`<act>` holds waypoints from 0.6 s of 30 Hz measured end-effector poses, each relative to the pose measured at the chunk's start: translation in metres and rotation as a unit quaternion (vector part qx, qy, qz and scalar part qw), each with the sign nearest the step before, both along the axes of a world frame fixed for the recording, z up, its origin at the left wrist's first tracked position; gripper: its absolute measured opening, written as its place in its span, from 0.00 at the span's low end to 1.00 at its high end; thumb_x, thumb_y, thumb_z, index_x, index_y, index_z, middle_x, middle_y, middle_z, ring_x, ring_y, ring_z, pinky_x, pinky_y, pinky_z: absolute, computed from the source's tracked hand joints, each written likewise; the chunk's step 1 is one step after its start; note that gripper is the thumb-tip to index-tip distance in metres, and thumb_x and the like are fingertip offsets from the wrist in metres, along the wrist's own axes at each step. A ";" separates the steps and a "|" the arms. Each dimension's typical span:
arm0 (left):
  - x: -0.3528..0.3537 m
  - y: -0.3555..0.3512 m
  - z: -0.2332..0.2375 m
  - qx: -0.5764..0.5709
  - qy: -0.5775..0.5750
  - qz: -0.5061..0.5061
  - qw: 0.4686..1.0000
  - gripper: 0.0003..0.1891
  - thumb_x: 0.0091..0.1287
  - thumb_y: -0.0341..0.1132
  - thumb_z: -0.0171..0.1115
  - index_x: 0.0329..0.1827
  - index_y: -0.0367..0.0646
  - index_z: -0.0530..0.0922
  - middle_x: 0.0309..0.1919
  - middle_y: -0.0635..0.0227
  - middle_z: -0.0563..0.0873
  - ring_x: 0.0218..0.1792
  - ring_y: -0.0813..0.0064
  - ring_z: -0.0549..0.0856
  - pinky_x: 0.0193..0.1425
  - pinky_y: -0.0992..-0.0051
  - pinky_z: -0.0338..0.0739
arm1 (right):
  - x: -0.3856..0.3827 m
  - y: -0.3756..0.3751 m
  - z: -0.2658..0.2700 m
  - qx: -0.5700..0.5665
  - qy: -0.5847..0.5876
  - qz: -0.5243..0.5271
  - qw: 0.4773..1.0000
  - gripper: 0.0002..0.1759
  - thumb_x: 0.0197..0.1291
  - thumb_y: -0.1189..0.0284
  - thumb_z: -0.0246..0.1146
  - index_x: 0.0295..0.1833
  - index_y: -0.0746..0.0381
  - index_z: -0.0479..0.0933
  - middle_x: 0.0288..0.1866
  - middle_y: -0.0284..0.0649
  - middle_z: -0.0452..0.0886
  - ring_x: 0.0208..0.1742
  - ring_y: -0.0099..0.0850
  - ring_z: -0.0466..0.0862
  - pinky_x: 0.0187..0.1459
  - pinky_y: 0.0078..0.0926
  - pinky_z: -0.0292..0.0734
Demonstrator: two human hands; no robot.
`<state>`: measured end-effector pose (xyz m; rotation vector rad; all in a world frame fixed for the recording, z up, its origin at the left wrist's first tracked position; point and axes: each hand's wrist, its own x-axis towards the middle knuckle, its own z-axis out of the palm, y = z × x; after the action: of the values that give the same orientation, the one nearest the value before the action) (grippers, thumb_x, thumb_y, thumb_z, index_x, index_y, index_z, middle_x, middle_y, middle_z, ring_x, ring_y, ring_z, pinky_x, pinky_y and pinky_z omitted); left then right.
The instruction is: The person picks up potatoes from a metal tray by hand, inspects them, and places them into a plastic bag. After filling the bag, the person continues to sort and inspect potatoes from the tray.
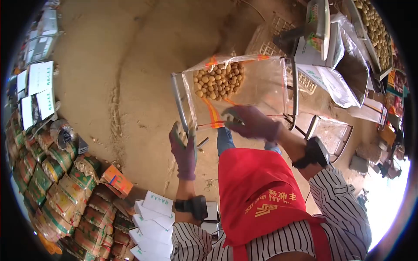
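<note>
A clear plastic bag [265, 82] with orange stripes is stretched over a metal frame [179, 98], and small round potatoes [215, 80] lie inside it toward the far left. My left hand [184, 152], in a purple and dark green glove, is at the frame's near left corner, thumb and fingers apart around the end of the bar. Over the bag's near edge reaches my right hand [251, 122], gloved alike, its fingers spread and pointing left. Nothing shows between the fingers of either hand.
Packed bags [65, 195] are stacked at lower left beside white cartons [150, 226]. More cartons [41, 78] stand at far left. At upper right are a tray of potatoes [374, 30], plastic sheeting [350, 65] and crates [278, 26]. Another bag frame [331, 135] stands right.
</note>
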<state>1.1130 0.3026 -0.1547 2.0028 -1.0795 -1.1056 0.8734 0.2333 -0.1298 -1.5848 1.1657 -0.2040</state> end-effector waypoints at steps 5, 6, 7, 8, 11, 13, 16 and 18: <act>-0.008 -0.019 -0.027 0.036 0.104 -0.001 0.994 0.15 0.70 0.30 0.56 0.57 0.34 0.75 0.47 0.60 0.79 0.46 0.69 0.78 0.52 0.70 0.73 | 0.020 -0.086 -0.134 0.131 0.282 0.064 0.948 0.21 0.61 0.62 0.60 0.53 0.65 0.77 0.47 0.55 0.83 0.51 0.51 0.83 0.52 0.43 0.78; -0.007 -0.018 -0.026 0.046 0.105 0.000 0.993 0.15 0.70 0.30 0.56 0.57 0.34 0.75 0.47 0.60 0.79 0.46 0.69 0.78 0.52 0.70 0.73 | 0.012 -0.094 -0.180 0.135 0.329 0.133 0.925 0.22 0.60 0.62 0.59 0.54 0.66 0.77 0.48 0.55 0.83 0.53 0.51 0.83 0.54 0.43 0.78; -0.005 -0.015 -0.027 0.019 0.093 -0.004 0.995 0.16 0.70 0.32 0.56 0.56 0.33 0.74 0.48 0.59 0.79 0.48 0.68 0.79 0.54 0.70 0.73 | 0.006 -0.097 -0.229 0.138 0.373 0.203 0.895 0.23 0.60 0.63 0.58 0.55 0.66 0.77 0.49 0.56 0.83 0.54 0.51 0.82 0.55 0.42 0.78; -0.004 -0.013 -0.030 -0.007 0.082 -0.008 0.997 0.17 0.70 0.34 0.56 0.56 0.32 0.74 0.49 0.58 0.79 0.50 0.66 0.79 0.56 0.70 0.72 | -0.009 -0.089 -0.280 0.126 0.357 0.026 0.925 0.25 0.60 0.64 0.56 0.61 0.63 0.74 0.51 0.54 0.83 0.54 0.50 0.82 0.55 0.41 0.78; -0.006 0.001 -0.033 0.004 0.093 0.066 0.993 0.23 0.67 0.43 0.65 0.57 0.36 0.74 0.38 0.72 0.79 0.35 0.82 0.77 0.37 0.78 0.72 | -0.016 -0.063 -0.290 0.132 0.339 -0.142 0.921 0.28 0.60 0.66 0.54 0.66 0.60 0.71 0.53 0.51 0.83 0.55 0.50 0.82 0.54 0.39 0.79; -0.019 -0.012 -0.012 0.075 0.081 0.129 0.986 0.19 0.67 0.41 0.66 0.52 0.35 0.76 0.33 0.74 0.77 0.32 0.82 0.76 0.35 0.78 0.71 | 0.000 -0.072 -0.266 0.132 0.334 -0.136 0.923 0.27 0.59 0.65 0.55 0.65 0.59 0.73 0.52 0.51 0.83 0.54 0.49 0.83 0.53 0.39 0.79; -0.023 -0.014 -0.003 0.128 0.042 0.179 0.975 0.24 0.67 0.39 0.64 0.59 0.33 0.71 0.36 0.70 0.79 0.27 0.82 0.76 0.28 0.80 0.70 | -0.021 -0.048 -0.349 0.118 0.324 -0.126 0.930 0.25 0.58 0.65 0.56 0.62 0.58 0.75 0.51 0.49 0.84 0.53 0.48 0.83 0.52 0.39 0.80; -0.032 -0.030 -0.003 0.080 0.000 0.158 0.984 0.20 0.65 0.35 0.64 0.56 0.33 0.73 0.35 0.70 0.79 0.25 0.82 0.76 0.26 0.82 0.68 | -0.026 -0.046 -0.370 0.106 0.317 -0.118 0.935 0.24 0.58 0.64 0.56 0.60 0.58 0.76 0.50 0.48 0.84 0.52 0.47 0.84 0.52 0.39 0.80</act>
<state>1.0813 0.2729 -0.1573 2.2059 -0.6571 -1.0481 0.8470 0.1873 -0.5001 -1.3470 1.8126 0.2969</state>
